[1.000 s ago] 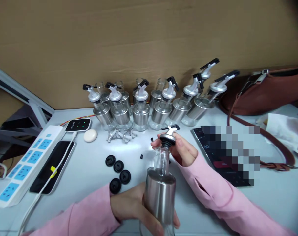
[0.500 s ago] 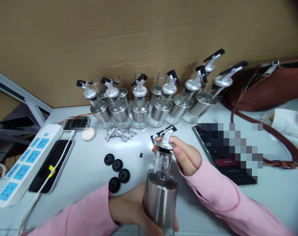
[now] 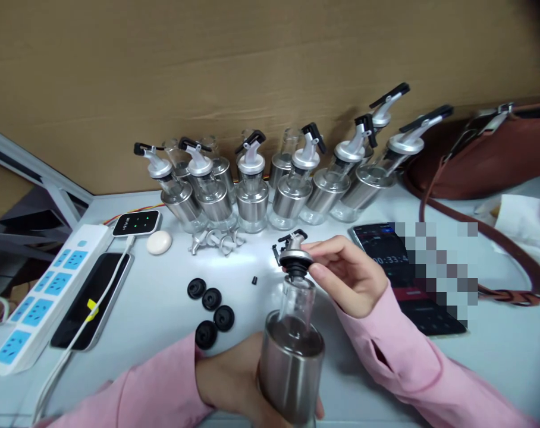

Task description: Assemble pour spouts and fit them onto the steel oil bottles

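Near the front edge, my left hand (image 3: 232, 374) wraps round a glass oil bottle (image 3: 292, 362) with a steel sleeve, held upright. The thumb and fingers of my right hand (image 3: 354, 279) pinch a pourer spout (image 3: 295, 255) by its silver collar. Its ribbed black stopper shows above the bottle's mouth, tilted, with the lower tip at the glass rim. Beyond lie several silver spout pieces (image 3: 216, 241) and a thin black lever (image 3: 276, 254). Left of the bottle are several round black stoppers (image 3: 212, 299) and a tiny black plug (image 3: 254, 280).
Several bottles (image 3: 252, 199) stand in rows along the cardboard wall (image 3: 252, 59), many wearing spouts. At left lie a power strip (image 3: 42, 297), a phone (image 3: 96, 297), a small black-faced device (image 3: 137, 223) and a white round object (image 3: 159, 242). At right are another phone (image 3: 386, 285) and a brown bag (image 3: 488, 160).
The spout has come up out of the bottle's neck and tilted, baring its black stopper. My right hand has shifted slightly right with it; my left hand keeps hold of the bottle.
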Demonstrator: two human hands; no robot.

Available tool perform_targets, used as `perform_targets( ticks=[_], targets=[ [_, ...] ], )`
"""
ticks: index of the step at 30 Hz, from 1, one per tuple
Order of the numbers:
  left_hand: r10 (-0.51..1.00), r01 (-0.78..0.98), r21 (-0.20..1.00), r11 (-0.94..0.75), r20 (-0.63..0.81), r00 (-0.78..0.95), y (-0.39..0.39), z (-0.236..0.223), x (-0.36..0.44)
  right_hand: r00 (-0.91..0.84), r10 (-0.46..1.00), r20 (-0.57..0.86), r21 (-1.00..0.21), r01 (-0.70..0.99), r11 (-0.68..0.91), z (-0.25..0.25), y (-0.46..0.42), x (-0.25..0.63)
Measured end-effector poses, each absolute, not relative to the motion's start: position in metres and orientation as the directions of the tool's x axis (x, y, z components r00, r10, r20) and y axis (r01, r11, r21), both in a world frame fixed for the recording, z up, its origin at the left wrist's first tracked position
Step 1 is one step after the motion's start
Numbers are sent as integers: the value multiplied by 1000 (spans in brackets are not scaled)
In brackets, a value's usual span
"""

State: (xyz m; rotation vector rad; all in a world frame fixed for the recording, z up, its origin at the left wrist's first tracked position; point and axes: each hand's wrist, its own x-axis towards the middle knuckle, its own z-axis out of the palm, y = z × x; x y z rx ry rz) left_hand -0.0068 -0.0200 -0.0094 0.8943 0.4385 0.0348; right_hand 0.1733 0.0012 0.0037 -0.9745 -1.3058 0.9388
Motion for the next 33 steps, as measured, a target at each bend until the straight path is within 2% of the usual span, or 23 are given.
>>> perform_targets(
  ticks=[7, 12, 15, 19, 23, 27, 33],
  targets=[
    [259, 111, 731, 674, -374, 891, -23, -15, -10, 114, 928, 355, -934, 12, 356, 2, 2, 171],
    [255, 106, 711, 695, -382, 888, -22, -14, -9, -17, 890, 456, -855, 270, 444, 8, 5, 181],
    [273, 58, 700, 712, -351, 896, -23, -16, -9, -55, 862, 504, -814, 301, 496, 9, 6, 185],
    [264, 51, 684, 728, -348, 899, -23, -17, -9, -144, 866, 479, -851, 163, 499, 3, 7, 186],
    [279, 27, 654, 756, -359, 891, -22, -17, -10, -164, 915, 369, -929, -36, 368, -4, 3, 178],
    [270, 23, 633, 774, -362, 892, -23, -17, -11, -149, 948, 282, -950, -181, 254, -5, -3, 168],
    [279, 28, 641, 767, -373, 885, -23, -17, -10, -121, 979, 163, -946, -300, 120, -4, -8, 161]
  ],
)
